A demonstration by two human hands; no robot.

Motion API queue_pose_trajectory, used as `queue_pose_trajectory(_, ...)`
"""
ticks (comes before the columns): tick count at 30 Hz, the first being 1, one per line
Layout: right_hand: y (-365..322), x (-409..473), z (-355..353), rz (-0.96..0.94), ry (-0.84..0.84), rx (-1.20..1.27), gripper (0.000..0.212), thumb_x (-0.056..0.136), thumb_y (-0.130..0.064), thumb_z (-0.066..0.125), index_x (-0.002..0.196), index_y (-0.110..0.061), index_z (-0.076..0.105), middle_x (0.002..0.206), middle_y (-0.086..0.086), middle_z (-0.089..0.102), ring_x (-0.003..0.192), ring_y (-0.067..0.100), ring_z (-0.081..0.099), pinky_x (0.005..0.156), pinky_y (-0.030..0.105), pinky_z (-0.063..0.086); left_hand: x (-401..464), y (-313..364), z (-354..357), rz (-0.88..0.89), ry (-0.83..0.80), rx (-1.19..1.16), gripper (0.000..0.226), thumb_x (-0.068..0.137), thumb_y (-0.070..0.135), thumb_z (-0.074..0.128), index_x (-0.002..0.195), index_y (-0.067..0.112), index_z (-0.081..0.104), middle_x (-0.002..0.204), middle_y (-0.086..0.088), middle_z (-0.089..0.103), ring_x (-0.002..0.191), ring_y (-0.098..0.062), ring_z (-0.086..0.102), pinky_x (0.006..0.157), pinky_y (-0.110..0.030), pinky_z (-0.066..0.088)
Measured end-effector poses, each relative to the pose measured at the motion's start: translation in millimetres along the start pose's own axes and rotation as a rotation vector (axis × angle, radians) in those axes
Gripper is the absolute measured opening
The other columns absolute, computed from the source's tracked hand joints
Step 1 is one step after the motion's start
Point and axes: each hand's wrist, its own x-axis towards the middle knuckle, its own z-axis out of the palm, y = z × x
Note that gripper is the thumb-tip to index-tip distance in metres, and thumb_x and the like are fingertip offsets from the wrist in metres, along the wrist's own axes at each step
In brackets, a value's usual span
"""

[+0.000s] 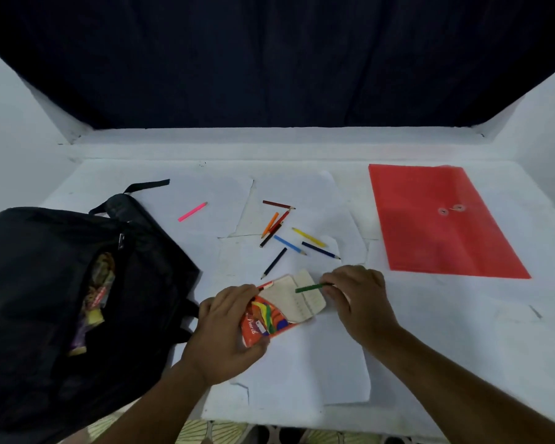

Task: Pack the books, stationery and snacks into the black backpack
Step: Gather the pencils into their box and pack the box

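The black backpack lies open at the left of the table, with snack packets showing in its mouth. My left hand grips an orange pencil box whose flap is folded open. My right hand pinches a green pencil over that flap. Several loose colour pencils lie scattered just beyond the box. A pink pencil lies apart, further left.
A red plastic document envelope lies flat at the right. White paper sheets cover the table middle. A dark curtain hangs behind the table. The table's front edge runs along the bottom.
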Motion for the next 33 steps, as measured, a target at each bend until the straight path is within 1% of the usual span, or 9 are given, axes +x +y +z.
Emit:
queue_pose_trajectory(2, -5, -8, 10, -0.076, 0.016, -0.020, 0.021, 0.092, -0.027, 0.057, 0.103, -0.021, 0.073, 0.101, -0.004, 0.066, 0.098, 0.013, 0.059, 0.083, 0.029, 0.039, 1, -1, 1, -0.014, -0.001, 0.018, 0.081, 0.077, 0.063, 0.065, 0.146, 0.026, 0.044, 0.149, 0.013, 0.046, 0.137, -0.010, 0.040, 0.107, -0.040, 0.032)
queue_pose_trajectory(7, -8, -19, 18, -0.192, 0.005, -0.061, 0.017, 0.083, -0.021, 0.065, 0.098, -0.021, 0.074, 0.103, -0.001, 0.067, 0.101, 0.018, 0.059, 0.087, 0.027, 0.036, 1, 0, 0, -0.017, -0.005, 0.042, 0.079, 0.078, 0.066, 0.060, 0.146, 0.028, 0.044, 0.151, 0.011, 0.043, 0.138, -0.009, 0.039, 0.108, -0.043, 0.033)
queue_pose_trajectory(12, -5, -17, 23, -0.241, -0.087, -0.020, 0.026, 0.079, -0.017, 0.081, 0.103, -0.024, 0.078, 0.109, 0.000, 0.066, 0.112, 0.016, 0.047, 0.088, 0.035, 0.047, 1, 2, -1, -0.026, -0.005, 0.032, 0.079, 0.080, 0.067, 0.056, 0.146, 0.027, 0.044, 0.149, 0.008, 0.044, 0.137, -0.009, 0.040, 0.108, -0.039, 0.032)
queue_pose_trajectory(15, -1, -16, 24, -0.302, -0.142, -0.016, 0.027, 0.086, -0.021, 0.072, 0.112, -0.028, 0.075, 0.108, -0.005, 0.063, 0.111, 0.014, 0.048, 0.090, 0.031, 0.043, 1, 2, 1, -0.032, 0.000, 0.031, 0.077, 0.081, 0.067, 0.058, 0.145, 0.027, 0.044, 0.149, 0.009, 0.045, 0.137, -0.008, 0.040, 0.109, -0.039, 0.032)
queue_pose_trajectory(18, -1, -16, 25, -0.228, -0.127, 0.023, 0.032, 0.091, -0.023, 0.060, 0.122, -0.022, 0.068, 0.109, -0.005, 0.066, 0.109, 0.015, 0.053, 0.093, 0.031, 0.046, 1, 1, 1, -0.037, 0.003, 0.019, 0.077, 0.081, 0.069, 0.055, 0.144, 0.027, 0.045, 0.148, 0.010, 0.045, 0.135, -0.007, 0.041, 0.109, -0.037, 0.030)
queue_pose_trajectory(20, -2, -16, 25, -0.162, -0.103, 0.058, 0.027, 0.092, -0.024, 0.059, 0.117, -0.020, 0.069, 0.111, -0.005, 0.068, 0.112, 0.016, 0.055, 0.095, 0.030, 0.044, 2, 1, 2, -0.037, 0.005, 0.018, 0.077, 0.082, 0.071, 0.053, 0.144, 0.026, 0.045, 0.148, 0.009, 0.046, 0.134, -0.007, 0.042, 0.110, -0.036, 0.030)
queue_pose_trajectory(24, -2, -16, 24, -0.216, -0.087, 0.059, 0.015, 0.088, -0.021, 0.063, 0.098, -0.022, 0.074, 0.107, -0.007, 0.066, 0.112, 0.015, 0.052, 0.092, 0.032, 0.047, 1, 0, 3, -0.045, 0.000, 0.014, 0.078, 0.082, 0.074, 0.049, 0.144, 0.027, 0.045, 0.148, 0.010, 0.046, 0.134, -0.007, 0.042, 0.111, -0.036, 0.029)
queue_pose_trajectory(28, -5, -17, 21, -0.314, -0.155, 0.022, 0.024, 0.086, -0.021, 0.063, 0.104, -0.031, 0.075, 0.113, -0.007, 0.064, 0.117, 0.015, 0.048, 0.094, 0.031, 0.043, 1, -2, 5, -0.051, 0.005, 0.001, 0.077, 0.082, 0.074, 0.051, 0.144, 0.028, 0.044, 0.148, 0.010, 0.046, 0.134, -0.008, 0.043, 0.111, -0.041, 0.033)
queue_pose_trajectory(33, -7, -15, 22, -0.207, -0.132, 0.126, 0.025, 0.090, -0.016, 0.058, 0.111, -0.026, 0.066, 0.118, -0.005, 0.059, 0.120, 0.017, 0.048, 0.094, 0.028, 0.048, 1, -4, 6, -0.053, 0.014, 0.018, 0.078, 0.082, 0.073, 0.051, 0.145, 0.027, 0.044, 0.149, 0.009, 0.046, 0.135, -0.010, 0.042, 0.112, -0.043, 0.034)
